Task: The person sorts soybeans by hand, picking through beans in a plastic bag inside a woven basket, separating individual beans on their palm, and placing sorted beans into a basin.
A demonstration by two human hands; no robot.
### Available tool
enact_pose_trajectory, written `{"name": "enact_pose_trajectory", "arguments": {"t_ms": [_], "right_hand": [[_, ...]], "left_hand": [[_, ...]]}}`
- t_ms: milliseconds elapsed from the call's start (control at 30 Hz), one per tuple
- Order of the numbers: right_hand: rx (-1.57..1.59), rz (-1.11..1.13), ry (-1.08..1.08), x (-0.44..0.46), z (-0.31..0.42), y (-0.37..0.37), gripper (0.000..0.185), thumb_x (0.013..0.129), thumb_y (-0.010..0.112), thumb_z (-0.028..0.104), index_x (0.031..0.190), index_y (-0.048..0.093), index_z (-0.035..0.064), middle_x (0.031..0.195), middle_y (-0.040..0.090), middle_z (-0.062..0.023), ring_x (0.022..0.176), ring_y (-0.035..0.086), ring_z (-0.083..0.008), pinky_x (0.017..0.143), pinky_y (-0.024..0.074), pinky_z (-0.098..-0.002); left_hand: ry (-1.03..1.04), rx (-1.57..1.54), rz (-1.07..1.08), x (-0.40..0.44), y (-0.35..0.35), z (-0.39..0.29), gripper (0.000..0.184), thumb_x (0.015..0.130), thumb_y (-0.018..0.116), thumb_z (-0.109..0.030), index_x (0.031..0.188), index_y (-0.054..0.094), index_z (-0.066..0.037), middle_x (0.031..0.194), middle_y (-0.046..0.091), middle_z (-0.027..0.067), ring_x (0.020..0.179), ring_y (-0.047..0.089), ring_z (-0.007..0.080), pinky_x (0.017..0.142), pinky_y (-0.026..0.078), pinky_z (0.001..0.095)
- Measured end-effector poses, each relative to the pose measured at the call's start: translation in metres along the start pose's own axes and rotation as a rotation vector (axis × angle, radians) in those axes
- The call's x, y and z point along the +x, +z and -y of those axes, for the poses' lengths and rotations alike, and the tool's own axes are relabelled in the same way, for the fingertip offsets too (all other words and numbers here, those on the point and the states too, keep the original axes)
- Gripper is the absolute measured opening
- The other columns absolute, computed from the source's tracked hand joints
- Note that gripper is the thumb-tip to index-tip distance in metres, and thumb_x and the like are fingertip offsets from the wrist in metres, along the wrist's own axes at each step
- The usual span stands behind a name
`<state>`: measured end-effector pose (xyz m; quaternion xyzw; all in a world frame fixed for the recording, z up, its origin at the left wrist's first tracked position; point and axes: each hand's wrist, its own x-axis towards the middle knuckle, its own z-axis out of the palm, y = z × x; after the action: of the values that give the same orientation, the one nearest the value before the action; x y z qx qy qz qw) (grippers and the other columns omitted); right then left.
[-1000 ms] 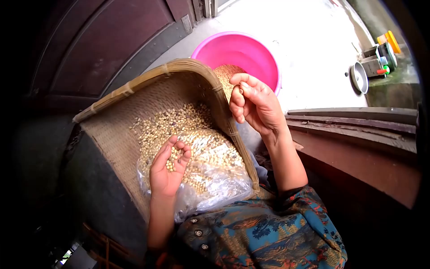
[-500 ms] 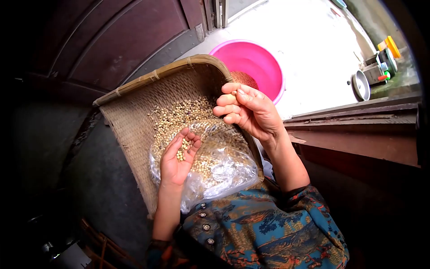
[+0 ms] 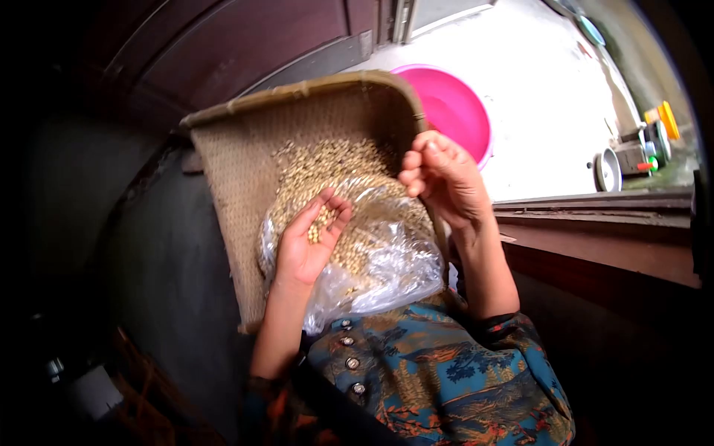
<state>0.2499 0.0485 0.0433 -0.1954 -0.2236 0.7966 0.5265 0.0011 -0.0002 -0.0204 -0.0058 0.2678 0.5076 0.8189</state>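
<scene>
My left hand (image 3: 314, 241) is palm up with curled fingers, its thumb apart from them, low over pale beans (image 3: 327, 163). Beans show in the gap between thumb and fingers; whether any rest on the palm is unclear. At the right rim of a woven bamboo scoop basket (image 3: 227, 186), my right hand (image 3: 446, 175) is raised with thumb and fingertips pinched together. Blur hides what is between those fingertips. Inside the basket, a clear plastic bag (image 3: 398, 267) lies crumpled among the beans, towards my body.
A pink basin (image 3: 457, 104) stands beyond the basket's right rim. Dark red door panels (image 3: 245, 52) rise at the upper left. A wooden sill (image 3: 595, 234) runs along the right. A metal pan (image 3: 608, 169) and a yellow object (image 3: 663, 119) are outside.
The basket and both hands have shifted right in view. The reddish grains seen earlier in the basin are now hidden. A small bean showed in my right fingertips half a second ago.
</scene>
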Motion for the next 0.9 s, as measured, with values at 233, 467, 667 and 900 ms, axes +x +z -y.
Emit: {"name": "enact_pose_trajectory", "arguments": {"t_ms": [233, 467, 667, 900], "right_hand": [[-0.581, -0.180, -0.210, 0.003, -0.017, 0.020, 0.011, 0.098, 0.057, 0.007, 0.106, 0.058, 0.0004, 0.087, 0.065, -0.0072, 0.078, 0.066, -0.0151, 0.070, 0.0556, -0.0268], [-1.020, -0.090, -0.204, 0.019, -0.048, 0.039, 0.011, 0.096, 0.058, 0.003, 0.107, 0.060, 0.0005, 0.090, 0.065, -0.0040, 0.083, 0.063, -0.0092, 0.074, 0.0523, -0.0245], [-1.576, 0.105, -0.566, 0.042, -0.060, 0.055, 0.021, 0.085, 0.067, -0.001, 0.106, 0.066, 0.0011, 0.096, 0.066, -0.0121, 0.085, 0.066, -0.0238, 0.074, 0.0533, -0.0320], [-1.711, 0.394, -0.411, 0.026, -0.067, 0.072, 0.019, 0.080, 0.070, 0.008, 0.096, 0.063, 0.0003, 0.082, 0.060, -0.0137, 0.077, 0.062, -0.0332, 0.069, 0.0521, -0.0405]], "left_hand": [[0.026, -0.163, 0.201, -0.008, 0.007, -0.014, 0.046, 0.104, 0.039, -0.022, 0.136, 0.042, 0.010, 0.134, 0.049, 0.0264, 0.133, 0.042, 0.0397, 0.115, 0.034, 0.0475], [0.095, -0.220, 0.223, -0.028, 0.028, -0.031, 0.055, 0.106, 0.030, -0.031, 0.143, 0.032, 0.010, 0.147, 0.034, 0.0314, 0.141, 0.028, 0.0428, 0.119, 0.025, 0.0503], [0.099, -0.154, 0.265, -0.035, 0.028, -0.037, 0.059, 0.106, 0.030, -0.035, 0.144, 0.031, 0.009, 0.146, 0.035, 0.0313, 0.141, 0.030, 0.0407, 0.118, 0.026, 0.0502], [0.079, -0.024, 0.162, -0.031, 0.019, -0.027, 0.058, 0.105, 0.034, -0.040, 0.141, 0.042, 0.004, 0.131, 0.053, 0.0125, 0.116, 0.051, 0.0224, 0.107, 0.041, 0.0414]]}}
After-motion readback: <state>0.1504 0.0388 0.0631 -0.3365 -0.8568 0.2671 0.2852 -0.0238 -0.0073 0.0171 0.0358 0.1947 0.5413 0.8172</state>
